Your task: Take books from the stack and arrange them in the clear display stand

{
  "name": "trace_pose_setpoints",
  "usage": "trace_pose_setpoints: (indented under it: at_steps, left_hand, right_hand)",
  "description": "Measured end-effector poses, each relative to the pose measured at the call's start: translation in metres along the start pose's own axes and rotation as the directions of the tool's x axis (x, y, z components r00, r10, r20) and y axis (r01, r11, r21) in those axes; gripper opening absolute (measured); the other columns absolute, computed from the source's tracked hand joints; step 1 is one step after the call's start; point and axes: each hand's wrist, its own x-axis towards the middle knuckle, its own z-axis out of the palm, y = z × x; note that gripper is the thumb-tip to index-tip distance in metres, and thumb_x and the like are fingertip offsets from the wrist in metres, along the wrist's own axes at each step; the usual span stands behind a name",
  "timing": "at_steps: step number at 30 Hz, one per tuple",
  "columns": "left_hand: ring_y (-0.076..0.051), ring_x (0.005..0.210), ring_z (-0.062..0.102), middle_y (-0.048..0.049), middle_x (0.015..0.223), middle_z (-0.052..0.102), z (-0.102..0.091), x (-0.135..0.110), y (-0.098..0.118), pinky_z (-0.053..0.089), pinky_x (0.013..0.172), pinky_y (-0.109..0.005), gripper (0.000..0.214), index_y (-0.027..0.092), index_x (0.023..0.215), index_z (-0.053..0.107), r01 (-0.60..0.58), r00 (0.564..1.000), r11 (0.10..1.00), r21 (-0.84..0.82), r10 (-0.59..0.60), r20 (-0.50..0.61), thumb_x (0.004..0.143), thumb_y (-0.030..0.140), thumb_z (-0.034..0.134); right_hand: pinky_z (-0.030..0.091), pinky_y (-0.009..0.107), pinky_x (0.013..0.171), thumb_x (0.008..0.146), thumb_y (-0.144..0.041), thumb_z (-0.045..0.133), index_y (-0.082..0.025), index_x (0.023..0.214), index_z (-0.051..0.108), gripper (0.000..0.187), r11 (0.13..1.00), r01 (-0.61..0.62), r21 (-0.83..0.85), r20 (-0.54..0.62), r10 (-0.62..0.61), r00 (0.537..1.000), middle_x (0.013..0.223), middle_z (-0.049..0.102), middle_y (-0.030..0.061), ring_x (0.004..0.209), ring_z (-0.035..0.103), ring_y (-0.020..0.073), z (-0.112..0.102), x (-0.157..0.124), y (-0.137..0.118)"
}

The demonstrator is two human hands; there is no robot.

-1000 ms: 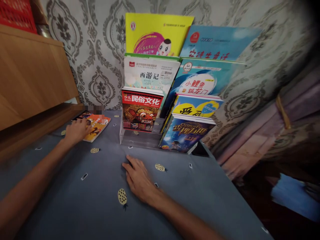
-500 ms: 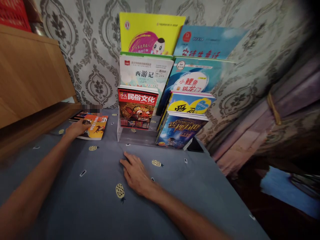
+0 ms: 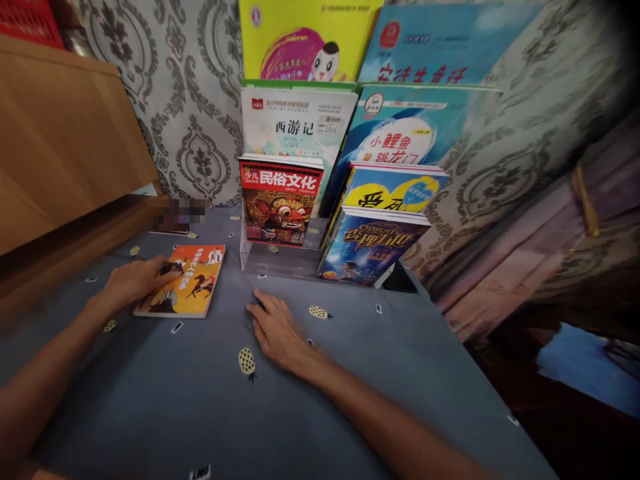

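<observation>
My left hand (image 3: 137,279) reaches over the left edge of an orange paperback book (image 3: 200,283), its fingers together on the cover and its thumb mostly hidden. The book lies flat on the cloth, with horse riders and Chinese lettering on its cover. My right hand (image 3: 277,331) rests on the grey-blue cloth (image 3: 300,413), fingers loosely apart and holding nothing. Just beyond it stands a clear book rack (image 3: 280,260). A red-and-black book (image 3: 283,203) leans in the rack's front left, and a dark blue book (image 3: 373,247) in its front right.
Taller books rise behind, among them a yellow one (image 3: 310,40) and a blue one (image 3: 445,43). Another book (image 3: 170,223), partly blurred out, lies at the back left. A wooden cabinet (image 3: 65,127) borders the left side; a curtain (image 3: 540,247) hangs at right.
My left hand has slid the orange book towards me, away from the dark book at the back left. My right hand stays on the cloth. The view has tilted slightly down.
</observation>
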Motion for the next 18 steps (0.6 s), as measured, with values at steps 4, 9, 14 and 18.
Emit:
trace_pose_setpoints:
  at_steps: [4,9,14,18]
  left_hand:
    - [-0.040,0.131,0.052,-0.0215,0.142,0.055,0.008,0.022,0.023,0.044,0.103,-0.052,0.073,0.014,0.144,0.047,-0.050,0.992,0.998,0.037,0.054,-0.111,0.091,0.063,0.031]
    - [-0.032,0.147,0.034,-0.0210,0.156,0.040,0.029,0.051,0.026,0.028,0.119,-0.046,0.074,0.005,0.148,0.040,-0.219,0.973,0.972,-0.081,0.212,-0.094,0.091,0.051,0.028]
    - [-0.032,0.148,0.034,-0.0214,0.158,0.037,0.033,0.037,0.027,0.025,0.122,-0.046,0.079,0.003,0.149,0.040,-0.222,0.974,0.970,-0.096,0.217,-0.068,0.090,0.054,0.028]
    - [-0.031,0.149,0.032,-0.0193,0.160,0.035,0.039,0.011,0.038,0.023,0.122,-0.047,0.080,0.005,0.151,0.038,-0.295,0.955,0.949,-0.114,0.288,-0.069,0.091,0.057,0.027]
  right_hand:
    - [0.045,0.051,0.106,0.095,-0.012,0.048,-0.013,0.126,0.063,0.034,1.000,-0.001,0.016,0.004,0.001,1.000,0.145,0.051,0.0213,0.128,0.053,0.0297,0.001,0.000,0.000]
    - [0.044,0.052,0.107,0.096,-0.013,0.049,-0.014,0.127,0.063,0.034,0.999,0.001,0.046,0.000,-0.001,1.000,0.146,0.050,0.0205,0.130,0.052,0.0294,0.001,0.000,0.001]
    - [0.041,0.052,0.110,0.096,-0.013,0.050,-0.012,0.129,0.062,0.035,0.996,-0.031,0.085,0.013,0.030,0.999,0.147,0.050,0.0214,0.134,0.048,0.0294,0.002,0.000,0.002]
    - [0.041,0.052,0.112,0.096,-0.014,0.048,-0.012,0.130,0.061,0.037,0.985,-0.084,0.153,-0.015,0.088,0.996,0.147,0.051,0.0192,0.134,0.049,0.0280,0.004,0.001,0.004]
